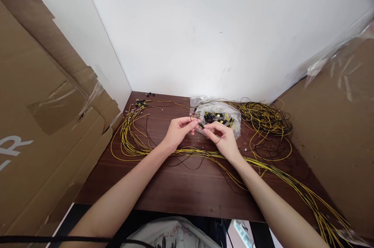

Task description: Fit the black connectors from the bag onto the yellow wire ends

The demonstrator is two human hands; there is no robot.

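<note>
My left hand (179, 131) and my right hand (220, 137) meet above the middle of a dark wooden table (175, 185), fingertips pinched together. Between them they hold a thin black wire (201, 125) with a small dark piece at its end; a loop of it hangs below my right hand. Just behind the hands lies a clear plastic bag (217, 113) with small black and yellow parts inside. A long bundle of yellow and black wires (277, 172) runs under my wrists across the table.
Another tangle of yellow and black wires (267, 117) lies at the back right. Finished-looking wire ends with connectors (140, 103) lie at the back left. Cardboard sheets stand on the left (43, 104) and right (336, 123). A white wall is behind.
</note>
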